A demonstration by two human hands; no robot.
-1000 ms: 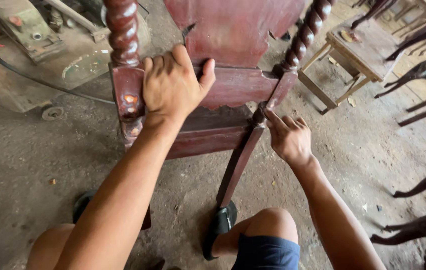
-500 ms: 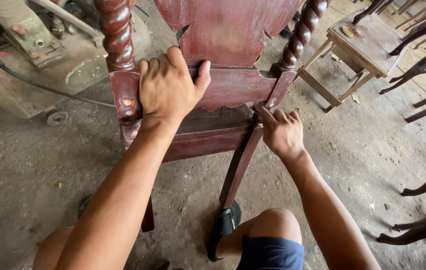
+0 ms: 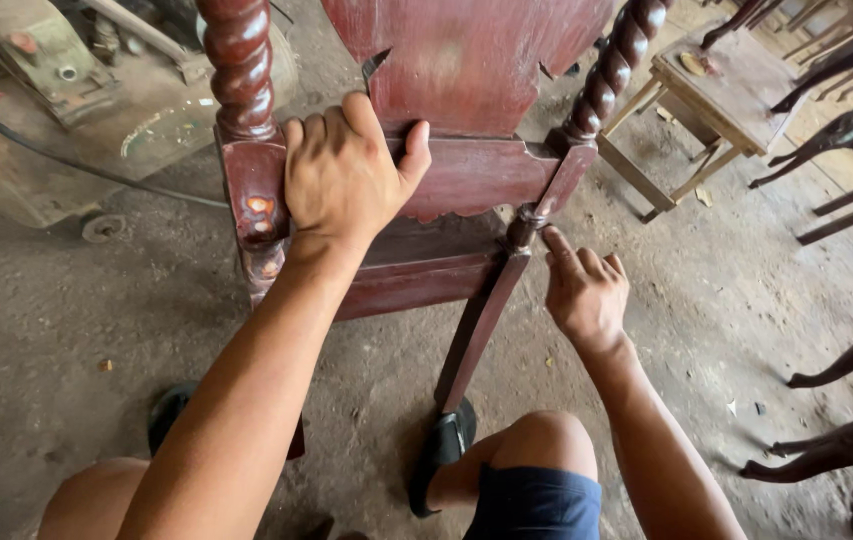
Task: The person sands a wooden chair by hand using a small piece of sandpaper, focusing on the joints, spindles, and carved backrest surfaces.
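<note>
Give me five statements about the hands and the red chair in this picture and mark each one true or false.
1. The left hand grips the cross rail of the red chair. True.
2. The right hand holds a hammer. False: it holds nothing; its forefinger points at the rear leg's joint.
3. The chair's uprights are twisted like a rope. True.
4. The chair lies flat on a workbench. False: it stands on the dirt floor.
5. A plain wooden stool stands at upper right. True.
</note>
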